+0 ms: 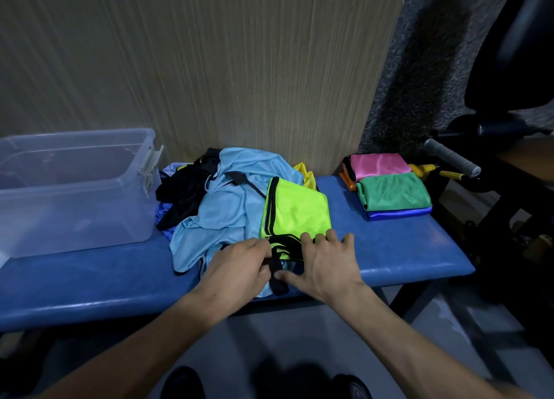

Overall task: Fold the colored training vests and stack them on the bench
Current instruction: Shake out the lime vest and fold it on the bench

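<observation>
- Head view: a neon-yellow vest [295, 211] with black trim lies partly folded on the blue bench [398, 248], on the right edge of a heap of loose vests [223, 200] in light blue, black and yellow.
- The left hand [239, 266] grips the vest's black strap [277, 274] at the near edge, fingers curled round it.
- The right hand [325, 260] rests just right of the strap, fingers spread flat on the vest's near hem, thumb touching the strap.
- Right of the yellow vest, well apart on the bench, sit folded vests: a green one [394, 191] over a blue one, with a pink one [379, 163] over orange behind.
- Left of the heap stands a clear plastic bin [75, 188], touching the loose cloth.
</observation>
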A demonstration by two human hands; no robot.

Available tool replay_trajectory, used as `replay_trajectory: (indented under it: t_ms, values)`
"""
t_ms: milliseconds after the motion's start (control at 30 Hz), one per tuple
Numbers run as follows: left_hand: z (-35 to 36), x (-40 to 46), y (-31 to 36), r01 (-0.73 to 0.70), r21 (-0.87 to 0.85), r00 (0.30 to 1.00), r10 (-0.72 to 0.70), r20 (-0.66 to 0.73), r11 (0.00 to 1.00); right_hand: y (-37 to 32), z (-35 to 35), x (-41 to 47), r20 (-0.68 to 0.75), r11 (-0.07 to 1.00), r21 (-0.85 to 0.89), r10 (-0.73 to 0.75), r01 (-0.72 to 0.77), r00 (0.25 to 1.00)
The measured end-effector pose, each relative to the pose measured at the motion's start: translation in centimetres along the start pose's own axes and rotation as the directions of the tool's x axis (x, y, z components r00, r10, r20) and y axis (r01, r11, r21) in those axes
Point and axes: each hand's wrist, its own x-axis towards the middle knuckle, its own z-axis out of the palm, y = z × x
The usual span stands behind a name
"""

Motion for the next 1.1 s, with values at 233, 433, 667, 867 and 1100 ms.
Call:
replay_trajectory:
  t_ms: [233, 433, 667, 867, 1100]
  values:
    - [1.6, -0.8, -0.8, -0.137, -0.075, 0.99, 0.139, 0.01, 0.988, 0.3, 0.0, 0.1, 0.033, 0.999, 0.009, -0.035, 0.035, 0.999]
    - [3.8, -1.2, -0.1, -0.142, -0.102, 0.99, 0.143, 0.006, 0.985, 1.1, -0.5, 0.2, 0.087, 0.995, 0.06, -0.079, 0.074, 0.993]
    - [4.4, -1.3, 0.9, -0.181, 0.059, 0.983, 0.181, 0.007, 0.982, 2.7, -0.9, 0.2, 0.132, 0.979, 0.16, -0.144, 0.122, 0.981]
    - [4.2, -1.0, 0.3, -0.26, -0.006, 0.952, 0.256, -0.166, 0.966, 2.7, -0.3, 0.2, 0.078, 0.973, 0.147, -0.188, 0.176, 0.979]
    - [0.6, 2.6, -1.2, -0.206, -0.215, 0.973, 0.177, -0.147, 0.955, 2.4, 0.5, 0.1, 0.042, 0.967, 0.086, -0.245, 0.24, 0.969]
